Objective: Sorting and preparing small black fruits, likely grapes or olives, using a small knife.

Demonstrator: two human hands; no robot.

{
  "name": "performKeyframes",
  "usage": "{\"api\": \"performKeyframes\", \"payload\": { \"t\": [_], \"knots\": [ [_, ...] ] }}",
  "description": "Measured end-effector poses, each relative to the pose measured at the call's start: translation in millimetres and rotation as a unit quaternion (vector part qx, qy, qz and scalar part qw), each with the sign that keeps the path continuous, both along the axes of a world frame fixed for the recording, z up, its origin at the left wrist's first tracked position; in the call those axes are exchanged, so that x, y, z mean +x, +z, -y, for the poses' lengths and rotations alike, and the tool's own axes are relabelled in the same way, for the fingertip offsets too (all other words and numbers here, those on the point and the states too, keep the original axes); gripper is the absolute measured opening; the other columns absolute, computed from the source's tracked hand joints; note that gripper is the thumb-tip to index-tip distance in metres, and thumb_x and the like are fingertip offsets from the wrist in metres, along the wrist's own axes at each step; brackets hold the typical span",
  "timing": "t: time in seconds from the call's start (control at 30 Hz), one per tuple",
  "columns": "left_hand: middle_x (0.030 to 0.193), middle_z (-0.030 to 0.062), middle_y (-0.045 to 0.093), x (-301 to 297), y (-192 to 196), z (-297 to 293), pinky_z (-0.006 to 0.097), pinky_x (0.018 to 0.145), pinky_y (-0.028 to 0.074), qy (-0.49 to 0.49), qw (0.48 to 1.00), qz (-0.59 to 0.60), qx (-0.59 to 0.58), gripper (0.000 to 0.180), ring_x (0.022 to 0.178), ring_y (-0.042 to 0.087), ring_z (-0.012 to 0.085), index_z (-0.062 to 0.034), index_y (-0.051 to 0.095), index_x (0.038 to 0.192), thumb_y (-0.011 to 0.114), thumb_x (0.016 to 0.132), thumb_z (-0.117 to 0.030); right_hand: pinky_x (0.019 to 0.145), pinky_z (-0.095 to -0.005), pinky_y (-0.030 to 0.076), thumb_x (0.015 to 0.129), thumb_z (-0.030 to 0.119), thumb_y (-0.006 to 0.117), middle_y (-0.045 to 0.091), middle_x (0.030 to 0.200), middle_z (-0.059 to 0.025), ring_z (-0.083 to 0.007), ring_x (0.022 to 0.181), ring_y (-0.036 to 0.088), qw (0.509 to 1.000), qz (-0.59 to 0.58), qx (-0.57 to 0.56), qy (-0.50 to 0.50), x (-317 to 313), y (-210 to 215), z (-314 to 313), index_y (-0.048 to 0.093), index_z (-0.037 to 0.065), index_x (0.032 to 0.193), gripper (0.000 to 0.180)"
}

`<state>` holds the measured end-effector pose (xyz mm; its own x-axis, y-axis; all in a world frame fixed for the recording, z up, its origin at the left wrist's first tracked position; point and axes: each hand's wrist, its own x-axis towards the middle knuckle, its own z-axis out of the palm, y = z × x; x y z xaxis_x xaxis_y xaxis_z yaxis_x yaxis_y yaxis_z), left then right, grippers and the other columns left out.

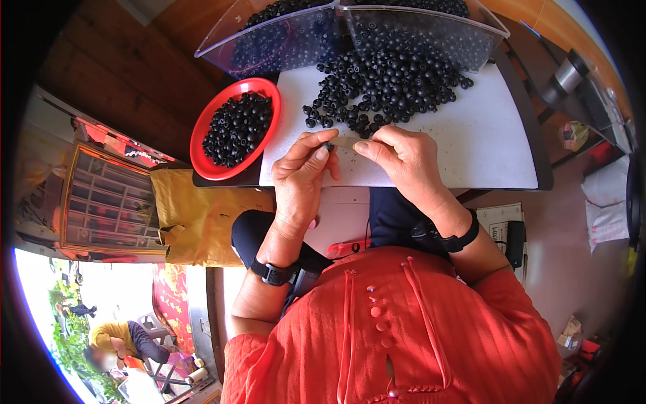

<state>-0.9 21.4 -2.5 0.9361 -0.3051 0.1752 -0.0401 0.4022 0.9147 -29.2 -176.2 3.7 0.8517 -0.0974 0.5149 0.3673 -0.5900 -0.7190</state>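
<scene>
Pinched in the fingertips of my left hand (299,170) is a small round black piece (328,146). My right hand (409,160) grips a short flat blade (345,142), its tip touching or very close to that piece; the blade's handle end is hidden in my fingers. Both hands are above the near part of a white board (488,138). Just beyond them lies a loose heap of similar black pieces (397,84), several with a round hole. Left of the board, a red plastic bowl (198,149) holds many more such pieces.
Two clear plastic bins (272,60) (437,48) of black pieces stand at the board's far edge. A yellow-brown bag (202,225) hangs below the bowl. A metal cup (568,75) is at the far right. Another person (124,337) sits at the lower left, well away.
</scene>
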Motion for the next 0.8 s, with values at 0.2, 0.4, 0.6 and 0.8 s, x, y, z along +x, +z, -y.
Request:
{"api": "performKeyframes", "payload": {
  "t": [0.2,0.4,0.6,0.8],
  "knots": [
    [0.102,0.0051,0.057,-1.2,1.3,2.3,0.028,0.075,0.052,0.002,1.000,0.003,0.003,0.028,0.083,0.060,0.0160,0.0040,0.069,0.126,0.055,0.103,0.005,0.049,-0.0401,0.042,0.092,0.036,0.076,0.060,0.059,-0.0091,-0.0262,0.049,0.058,1.000,0.004,0.001,0.002,0.9,-1.5,0.3,0.068,0.007,0.074,0.036],
    [0.103,0.0051,0.057,-1.0,0.9,1.4,0.028,0.075,0.051,0.001,1.000,0.017,0.016,0.027,0.082,0.060,0.0162,0.0042,0.069,0.125,0.054,0.103,0.006,0.049,-0.0412,0.041,0.092,0.035,0.077,0.058,0.058,-0.0092,-0.0277,0.048,0.056,0.999,0.031,-0.011,0.006,1.5,-3.2,-0.5,0.064,0.007,0.070,0.038],
    [0.102,0.0065,0.058,-2.4,2.3,3.8,0.030,0.075,0.050,0.012,1.000,0.010,0.020,0.027,0.082,0.059,0.0172,0.0052,0.068,0.124,0.053,0.103,0.005,0.048,-0.0415,0.040,0.091,0.032,0.079,0.055,0.058,-0.0090,-0.0275,0.048,0.054,0.997,0.051,-0.056,0.013,2.5,-5.1,1.3,0.059,0.007,0.067,0.040],
    [0.102,0.0048,0.058,-0.2,0.4,3.5,0.028,0.073,0.051,0.007,1.000,0.014,0.003,0.026,0.081,0.060,0.0162,0.0038,0.070,0.124,0.055,0.103,0.006,0.049,-0.0398,0.042,0.090,0.030,0.079,0.059,0.060,-0.0095,-0.0258,0.049,0.056,0.997,0.019,0.070,0.022,-2.6,-1.7,-0.5,0.064,0.006,0.071,0.034]
  ]
}}
